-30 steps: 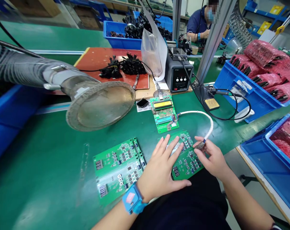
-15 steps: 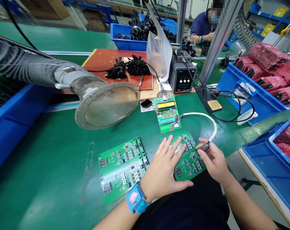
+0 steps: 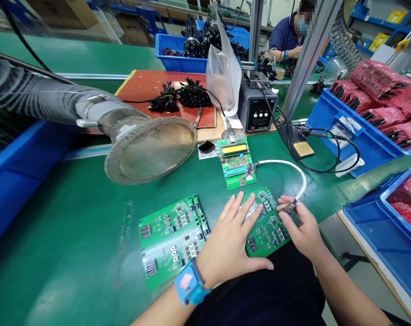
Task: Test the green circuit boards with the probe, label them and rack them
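My left hand (image 3: 234, 231) lies flat with fingers spread over the left side of a green circuit board panel (image 3: 268, 231), covering part of it. Between thumb and fingers, my right hand (image 3: 302, 226) grips the dark connector (image 3: 288, 208) of a white cable, at the panel's right edge. Whether its tip touches the board I cannot tell. That white cable (image 3: 302, 174) curves back to a green programmer board (image 3: 238, 179) with a lit yellow display. Another green circuit board panel (image 3: 173, 240) rests on the bench left of my left hand.
A fume extraction hood (image 3: 151, 151) hangs over the left of the bench. Behind stand a soldering station (image 3: 259, 106) and a soldering iron holder (image 3: 298, 140). Blue bins (image 3: 358, 154) with pink-wrapped parts are at right. A co-worker (image 3: 287, 36) sits across the bench.
Almost nothing differs. The view has shifted very slightly; both hands keep their places on the panel and the cable connector.
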### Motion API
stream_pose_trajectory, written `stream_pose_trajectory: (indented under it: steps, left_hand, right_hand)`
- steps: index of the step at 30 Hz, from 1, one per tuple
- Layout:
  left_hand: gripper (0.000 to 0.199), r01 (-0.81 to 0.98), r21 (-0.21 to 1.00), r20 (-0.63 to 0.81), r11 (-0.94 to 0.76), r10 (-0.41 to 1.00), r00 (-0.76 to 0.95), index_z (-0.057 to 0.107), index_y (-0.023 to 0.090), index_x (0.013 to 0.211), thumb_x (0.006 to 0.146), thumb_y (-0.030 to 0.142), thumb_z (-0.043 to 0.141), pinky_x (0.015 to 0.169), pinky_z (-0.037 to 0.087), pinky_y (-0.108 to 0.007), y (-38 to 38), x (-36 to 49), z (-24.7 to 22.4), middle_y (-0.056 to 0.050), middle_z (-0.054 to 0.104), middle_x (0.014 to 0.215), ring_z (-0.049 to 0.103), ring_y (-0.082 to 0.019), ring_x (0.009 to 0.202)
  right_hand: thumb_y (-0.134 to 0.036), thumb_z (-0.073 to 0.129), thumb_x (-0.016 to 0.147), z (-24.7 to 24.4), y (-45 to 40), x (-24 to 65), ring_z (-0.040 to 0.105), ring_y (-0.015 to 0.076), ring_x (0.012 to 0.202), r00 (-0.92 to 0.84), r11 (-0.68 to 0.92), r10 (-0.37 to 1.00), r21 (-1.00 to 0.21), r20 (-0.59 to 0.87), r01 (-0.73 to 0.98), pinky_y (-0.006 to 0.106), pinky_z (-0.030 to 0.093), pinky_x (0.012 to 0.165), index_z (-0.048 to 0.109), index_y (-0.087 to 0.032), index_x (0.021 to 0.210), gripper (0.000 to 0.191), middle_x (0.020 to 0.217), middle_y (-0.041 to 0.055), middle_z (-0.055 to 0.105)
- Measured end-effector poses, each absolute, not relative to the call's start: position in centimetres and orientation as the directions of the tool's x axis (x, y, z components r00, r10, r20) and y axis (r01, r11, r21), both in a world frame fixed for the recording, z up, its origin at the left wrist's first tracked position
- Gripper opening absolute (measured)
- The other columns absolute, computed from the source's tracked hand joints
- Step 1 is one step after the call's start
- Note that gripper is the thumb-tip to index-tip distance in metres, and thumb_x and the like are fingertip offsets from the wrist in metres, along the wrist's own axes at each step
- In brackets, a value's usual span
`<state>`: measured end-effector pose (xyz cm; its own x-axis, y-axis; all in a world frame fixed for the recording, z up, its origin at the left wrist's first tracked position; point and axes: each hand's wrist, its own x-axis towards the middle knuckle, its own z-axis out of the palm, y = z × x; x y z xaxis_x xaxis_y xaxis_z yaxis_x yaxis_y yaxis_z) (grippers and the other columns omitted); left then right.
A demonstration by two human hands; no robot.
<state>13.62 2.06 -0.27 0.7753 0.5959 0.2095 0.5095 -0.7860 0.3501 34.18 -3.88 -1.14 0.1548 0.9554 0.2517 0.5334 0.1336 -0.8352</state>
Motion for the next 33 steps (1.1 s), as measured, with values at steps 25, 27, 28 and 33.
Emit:
stream_pose_trajectory:
  steps: [25, 27, 28, 33]
  left_hand:
    - [0.119, 0.629, 0.317, 0.13, -0.71, 0.689, 0.713, 0.046, 0.014, 0.138, 0.044, 0.085, 0.066, 0.109, 0.029, -0.06, 1.5, 15.2, 1.2, -0.025, 0.026, 0.153, 0.023, -0.048, 0.139]
    - [0.121, 0.628, 0.316, 0.142, -0.711, 0.69, 0.71, 0.043, 0.015, 0.14, 0.044, 0.085, 0.066, 0.109, 0.029, -0.06, 1.6, 15.2, 1.2, -0.023, 0.025, 0.154, 0.022, -0.047, 0.139]
    - [0.122, 0.628, 0.315, 0.144, -0.712, 0.69, 0.709, 0.042, 0.015, 0.141, 0.044, 0.085, 0.066, 0.109, 0.029, -0.06, 1.6, 15.2, 1.1, -0.023, 0.025, 0.154, 0.022, -0.047, 0.14]
    - [0.123, 0.637, 0.316, 0.095, -0.703, 0.692, 0.716, 0.042, 0.014, 0.142, 0.045, 0.086, 0.064, 0.108, 0.03, -0.061, 1.7, 15.4, 1.4, -0.024, 0.026, 0.154, 0.024, -0.048, 0.138]
  right_hand:
    - [-0.025, 0.053, 0.091, -1.2, -3.6, 34.0, 0.065, 0.0225, 0.105, 0.176, 0.123, 0.958, -0.875, 0.228, 0.468, 0.038, 0.053, 0.091, 0.055, -0.021, 0.119, 0.028, 0.104, 0.0084, 0.068]
    - [-0.025, 0.053, 0.091, -1.2, -3.6, 33.9, 0.065, 0.0227, 0.105, 0.177, 0.124, 0.957, -0.874, 0.231, 0.47, 0.038, 0.053, 0.092, 0.055, -0.021, 0.119, 0.028, 0.105, 0.0084, 0.068]
    - [-0.025, 0.053, 0.091, -1.2, -3.6, 33.9, 0.065, 0.0228, 0.105, 0.178, 0.125, 0.956, -0.873, 0.232, 0.471, 0.038, 0.053, 0.092, 0.056, -0.021, 0.119, 0.028, 0.105, 0.0084, 0.068]
    - [-0.025, 0.053, 0.091, -1.1, -3.6, 33.9, 0.065, 0.0231, 0.104, 0.184, 0.121, 0.955, -0.874, 0.232, 0.47, 0.04, 0.052, 0.093, 0.055, -0.022, 0.118, 0.028, 0.102, 0.0082, 0.068]
